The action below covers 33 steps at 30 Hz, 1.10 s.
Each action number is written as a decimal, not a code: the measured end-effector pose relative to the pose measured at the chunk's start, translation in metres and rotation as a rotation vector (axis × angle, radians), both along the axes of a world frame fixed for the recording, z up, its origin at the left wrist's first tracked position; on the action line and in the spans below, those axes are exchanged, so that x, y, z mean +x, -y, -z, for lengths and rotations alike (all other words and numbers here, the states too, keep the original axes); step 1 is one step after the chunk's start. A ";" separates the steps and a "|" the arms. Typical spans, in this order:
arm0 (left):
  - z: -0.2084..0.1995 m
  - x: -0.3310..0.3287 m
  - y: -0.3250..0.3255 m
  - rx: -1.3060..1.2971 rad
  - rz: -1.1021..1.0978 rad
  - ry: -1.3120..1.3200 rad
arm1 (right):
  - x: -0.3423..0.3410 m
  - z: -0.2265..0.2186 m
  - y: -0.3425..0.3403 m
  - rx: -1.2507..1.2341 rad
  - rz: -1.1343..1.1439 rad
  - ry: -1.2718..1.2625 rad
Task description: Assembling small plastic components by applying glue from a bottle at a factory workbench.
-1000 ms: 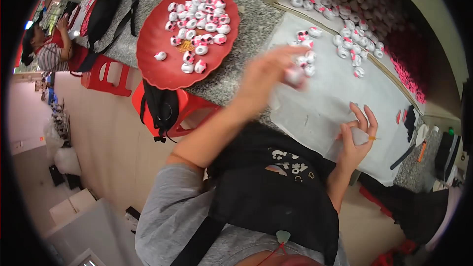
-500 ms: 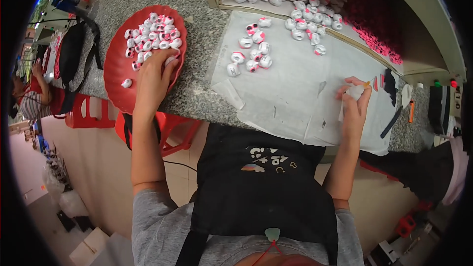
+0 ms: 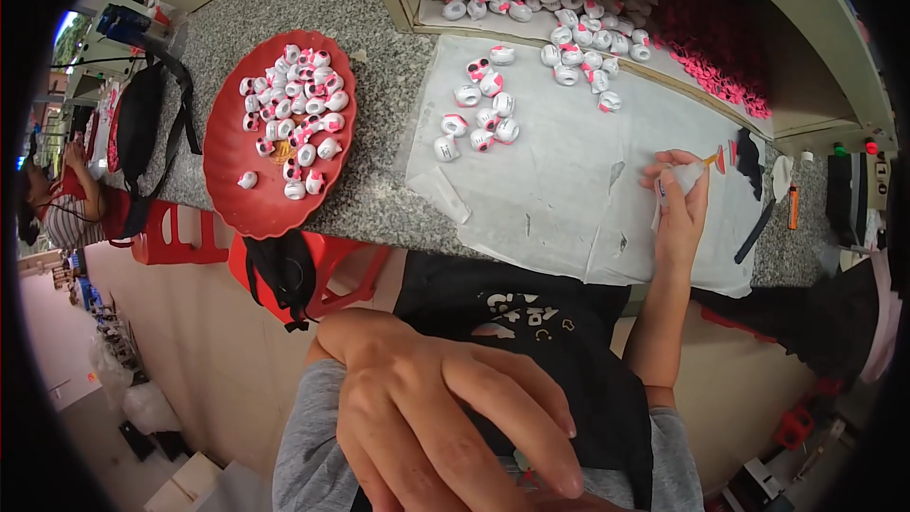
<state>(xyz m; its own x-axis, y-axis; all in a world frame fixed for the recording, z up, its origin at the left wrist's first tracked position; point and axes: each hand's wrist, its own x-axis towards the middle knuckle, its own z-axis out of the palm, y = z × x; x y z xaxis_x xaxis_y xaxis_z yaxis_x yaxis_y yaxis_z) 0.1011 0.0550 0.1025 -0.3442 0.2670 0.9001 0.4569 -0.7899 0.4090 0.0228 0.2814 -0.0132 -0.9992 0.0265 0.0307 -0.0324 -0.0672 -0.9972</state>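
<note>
My left hand (image 3: 431, 408) is raised close in front of my chest, back of the hand up, fingers stretched out and a little apart, with nothing visible in it. The fingertips point down and to the right. At the right of the white sheet (image 3: 559, 190), my right hand (image 3: 681, 228) is closed around a white squeeze bottle (image 3: 681, 178) whose thin yellow nozzle points right. A red scalloped plate (image 3: 223, 147) at the left carries many small white doll-head pieces (image 3: 305, 90) with pink and black parts. Several similar pieces (image 3: 488, 118) lie on the sheet.
Beyond the sheet, a shelf bay (image 3: 417, 14) holds a heap of white pieces and a pile of pink parts (image 3: 711, 66). Black cloth scraps (image 3: 749, 166) and an orange-handled tool (image 3: 793, 209) lie at the right. A red stool (image 3: 351, 275) stands below the table's edge.
My left hand has left the plate and come back toward my chest, near the camera. More pieces now show where it was. My right hand still holds the bottle in about the same place.
</note>
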 end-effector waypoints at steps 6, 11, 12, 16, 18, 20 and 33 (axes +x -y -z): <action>0.015 -0.009 0.014 -0.123 -0.198 -0.103 | 0.000 0.007 -0.008 0.033 0.046 0.004; 0.054 -0.082 0.029 -0.829 -1.018 0.452 | 0.004 0.000 0.005 -0.009 0.092 -0.060; 0.075 -0.103 0.032 -0.991 -1.330 0.274 | 0.004 0.001 0.007 -0.004 0.105 -0.090; 0.104 -0.147 0.028 -1.363 -1.465 0.227 | 0.004 0.006 0.004 -0.039 0.084 -0.122; 0.104 -0.152 0.025 -1.548 -1.420 0.239 | 0.004 0.006 0.004 -0.054 0.057 -0.142; 0.097 -0.151 0.026 -1.233 -1.351 0.416 | 0.004 0.004 0.003 -0.051 0.049 -0.149; 0.102 -0.066 -0.004 -0.215 -0.213 1.144 | 0.020 -0.025 0.019 -0.183 -0.024 -0.130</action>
<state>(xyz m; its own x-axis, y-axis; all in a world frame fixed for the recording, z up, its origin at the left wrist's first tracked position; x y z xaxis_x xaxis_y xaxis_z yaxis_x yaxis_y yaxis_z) 0.0355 0.0587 0.0002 -0.9765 0.2148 -0.0166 -0.1468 -0.6070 0.7810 0.0428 0.2625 0.0120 -0.9876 0.0194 0.1559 -0.1558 -0.2487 -0.9560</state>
